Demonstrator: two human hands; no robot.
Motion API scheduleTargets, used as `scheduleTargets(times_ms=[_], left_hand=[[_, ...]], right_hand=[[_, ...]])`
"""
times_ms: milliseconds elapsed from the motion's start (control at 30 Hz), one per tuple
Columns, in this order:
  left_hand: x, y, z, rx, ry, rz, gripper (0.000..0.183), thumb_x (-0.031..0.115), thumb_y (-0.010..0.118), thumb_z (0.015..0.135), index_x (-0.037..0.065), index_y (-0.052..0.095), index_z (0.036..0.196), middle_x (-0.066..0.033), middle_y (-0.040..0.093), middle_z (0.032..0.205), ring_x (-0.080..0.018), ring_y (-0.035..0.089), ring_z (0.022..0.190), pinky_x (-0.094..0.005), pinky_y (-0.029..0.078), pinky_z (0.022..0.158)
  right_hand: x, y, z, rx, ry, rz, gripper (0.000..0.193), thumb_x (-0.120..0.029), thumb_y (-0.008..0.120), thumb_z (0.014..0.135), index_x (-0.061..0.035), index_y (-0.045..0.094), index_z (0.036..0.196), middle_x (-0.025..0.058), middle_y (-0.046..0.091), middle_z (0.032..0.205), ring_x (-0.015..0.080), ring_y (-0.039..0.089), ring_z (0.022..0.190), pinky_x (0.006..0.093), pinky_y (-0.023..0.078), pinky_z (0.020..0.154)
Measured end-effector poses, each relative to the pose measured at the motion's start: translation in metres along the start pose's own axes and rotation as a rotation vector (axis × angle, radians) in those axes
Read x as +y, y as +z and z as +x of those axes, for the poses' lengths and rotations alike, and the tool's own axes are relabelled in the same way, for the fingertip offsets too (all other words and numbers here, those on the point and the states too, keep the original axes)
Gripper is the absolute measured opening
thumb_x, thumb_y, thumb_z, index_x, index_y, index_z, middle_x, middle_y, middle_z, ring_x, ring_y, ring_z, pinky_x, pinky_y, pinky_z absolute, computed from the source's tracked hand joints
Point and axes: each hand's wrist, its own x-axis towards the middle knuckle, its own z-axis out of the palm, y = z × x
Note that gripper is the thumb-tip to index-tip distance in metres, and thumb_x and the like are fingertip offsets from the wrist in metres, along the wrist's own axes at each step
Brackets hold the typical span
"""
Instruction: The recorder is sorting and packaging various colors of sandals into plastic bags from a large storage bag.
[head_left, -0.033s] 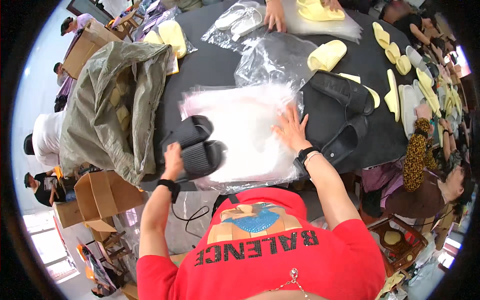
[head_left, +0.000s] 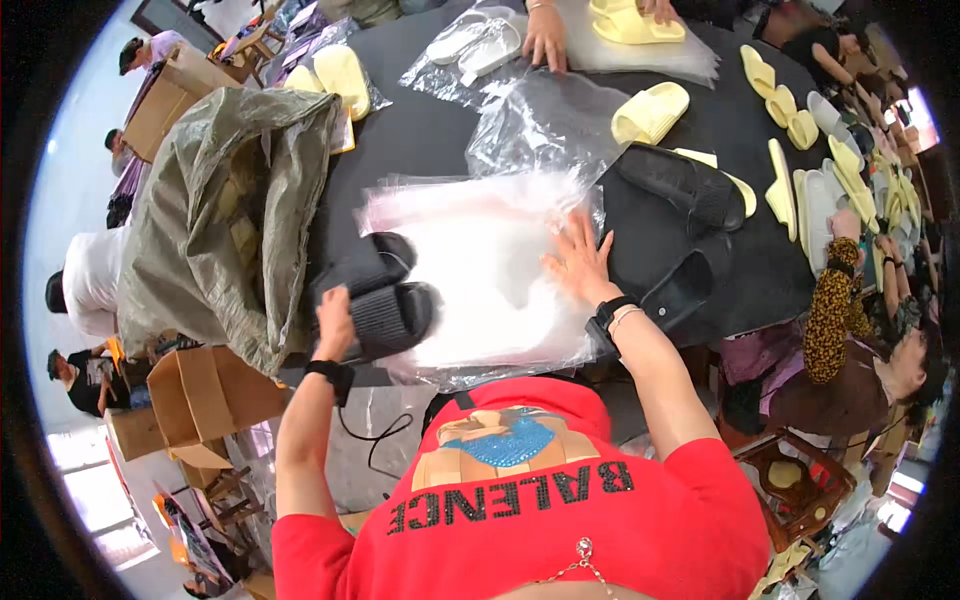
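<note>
My left hand (head_left: 335, 322) is closed on a pair of black slippers (head_left: 396, 318) with ribbed straps, gripping them near their left ends. The pair lies side by side over the left edge of a stack of clear plastic bags (head_left: 470, 265). On the right part of that stack, my right hand (head_left: 580, 258) rests flat with its fingers spread and nothing in it. Just beyond it to the right lie another black slipper (head_left: 685, 188) and its mate (head_left: 684, 290), on the dark table (head_left: 400, 110).
An open woven sack (head_left: 190, 230) stands at the left. Another person's hand (head_left: 545, 38) is at the far side, by bagged white slippers (head_left: 490, 48) and a yellow pair (head_left: 636, 22). More yellow slippers (head_left: 650, 113) lie at the right. Cardboard boxes (head_left: 215, 395) stand at lower left.
My left hand has shifted slightly to the left with the black slippers. My right hand stays spread on the bags.
</note>
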Motion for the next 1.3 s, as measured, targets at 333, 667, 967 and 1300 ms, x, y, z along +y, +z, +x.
scheduleTargets(times_ms=[333, 667, 967, 1300], left_hand=[[0.184, -0.092, 0.047, 0.053, 0.559, 0.126, 0.022, -0.007, 0.047, 0.061, -0.004, 0.048, 0.083, -0.0222, 0.049, 0.107, -0.0400, 0.043, 0.104, -0.0456, 0.036, 0.080], [0.322, -0.042, 0.050, -0.049, 1.017, 0.004, 0.034, -0.005, 0.051, 0.063, -0.006, 0.053, 0.097, -0.0170, 0.052, 0.112, -0.0314, 0.045, 0.110, -0.0427, 0.034, 0.091], [0.303, -0.058, 0.072, 0.023, 0.657, -0.406, 0.030, 0.010, 0.058, 0.083, 0.006, 0.054, 0.112, -0.0147, 0.048, 0.123, -0.0313, 0.045, 0.113, -0.0413, 0.035, 0.094], [0.147, 0.009, 0.027, 0.036, 0.035, -0.022, 0.051, 0.034, 0.059, 0.082, 0.014, 0.044, 0.126, -0.0198, 0.033, 0.136, -0.0389, 0.034, 0.121, -0.0521, 0.030, 0.095]], right_hand=[[-0.070, -0.112, -0.019, 0.274, -0.334, 0.489, 0.067, -0.028, 0.067, 0.072, -0.0152, 0.039, 0.132, 0.0143, 0.028, 0.140, 0.0365, 0.035, 0.124, 0.0432, 0.037, 0.096], [-0.031, -0.171, -0.053, 0.219, -0.061, 0.719, 0.058, -0.001, 0.059, 0.062, -0.0116, 0.052, 0.119, 0.0124, 0.055, 0.107, 0.0320, 0.054, 0.100, 0.0382, 0.044, 0.085], [0.084, -0.264, -0.027, 1.016, 0.177, 0.324, 0.054, 0.006, 0.056, 0.062, -0.0060, 0.053, 0.115, 0.0088, 0.058, 0.105, 0.0192, 0.056, 0.090, 0.0266, 0.045, 0.081], [0.063, -0.143, -0.018, 0.422, 0.143, 0.274, 0.061, -0.023, 0.062, 0.079, -0.0028, 0.038, 0.132, 0.0255, 0.027, 0.139, 0.0394, 0.026, 0.128, 0.0442, 0.021, 0.106]])
